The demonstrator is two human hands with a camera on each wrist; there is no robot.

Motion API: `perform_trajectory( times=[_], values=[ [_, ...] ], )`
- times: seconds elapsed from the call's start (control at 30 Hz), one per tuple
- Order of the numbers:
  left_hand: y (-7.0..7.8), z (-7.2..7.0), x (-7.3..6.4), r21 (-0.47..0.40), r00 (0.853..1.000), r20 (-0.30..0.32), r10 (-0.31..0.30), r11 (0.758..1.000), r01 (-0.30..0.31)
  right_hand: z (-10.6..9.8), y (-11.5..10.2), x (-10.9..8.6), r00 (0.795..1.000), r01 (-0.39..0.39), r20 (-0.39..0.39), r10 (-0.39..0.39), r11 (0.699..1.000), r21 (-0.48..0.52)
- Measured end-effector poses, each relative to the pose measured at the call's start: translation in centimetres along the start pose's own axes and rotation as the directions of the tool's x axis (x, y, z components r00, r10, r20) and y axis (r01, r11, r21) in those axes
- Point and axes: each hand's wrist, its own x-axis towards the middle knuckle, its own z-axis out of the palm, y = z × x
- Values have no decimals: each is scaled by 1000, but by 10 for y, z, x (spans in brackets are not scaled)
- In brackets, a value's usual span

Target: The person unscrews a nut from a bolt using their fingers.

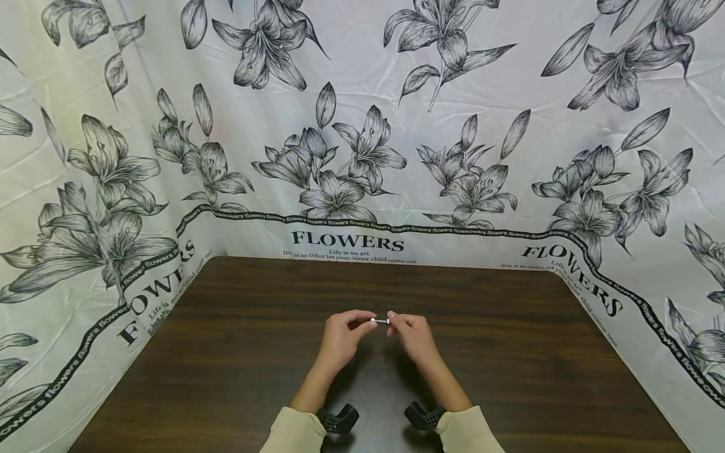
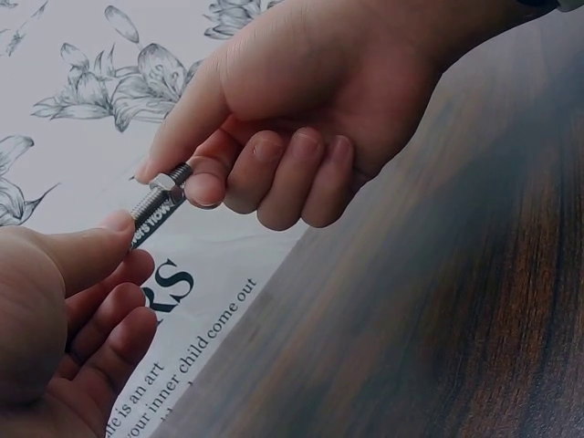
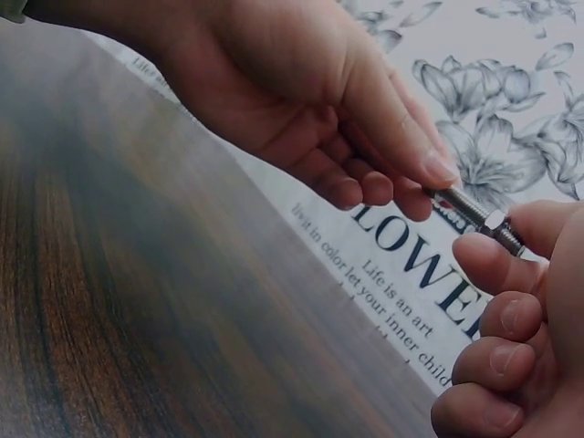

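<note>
Both hands meet over the table. My left hand [image 1: 338, 340] pinches one end of a silver threaded bolt [image 1: 381, 321] between thumb and fingers, hiding that end. Toward the other end sits a hex nut [image 2: 166, 183], with some thread showing past it. The right hand [image 1: 415, 338] pinches at the nut with thumb and index finger. Its other fingers curl in toward the palm. In the right wrist view the bolt [image 3: 464, 205] slants down from the left fingertips to the right ones, the nut [image 3: 494, 221] right at the right thumb and index finger.
Under the hands is a dark wood-grain table [image 1: 255, 352]. A white cloth [image 1: 470, 189] printed with flowers and lettering hangs along its back and sides. Each wrist carries a black device, the left one [image 1: 338, 418] and the right one [image 1: 423, 416], below cream sleeves.
</note>
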Motion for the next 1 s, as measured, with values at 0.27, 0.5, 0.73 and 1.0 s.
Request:
perform_trajectory(
  times=[0.27,0.5,0.73,1.0],
  values=[
    [0,0,-1,-8,1000,5,7,1000,-7,-2,1,-1,999,3,32,-5,999,50],
    [-2,0,0,-13,1000,-11,9,1000,-9,-2,1,0,999,-17,30,16,998,64],
    [-3,-1,0,-9,1000,-27,5,1000,-5,-3,-19,-7,998,13,64,-18,996,85],
    [0,-3,1,-17,999,-37,-6,1000,6,-5,-34,-14,987,110,105,-124,985,134]
  ],
)
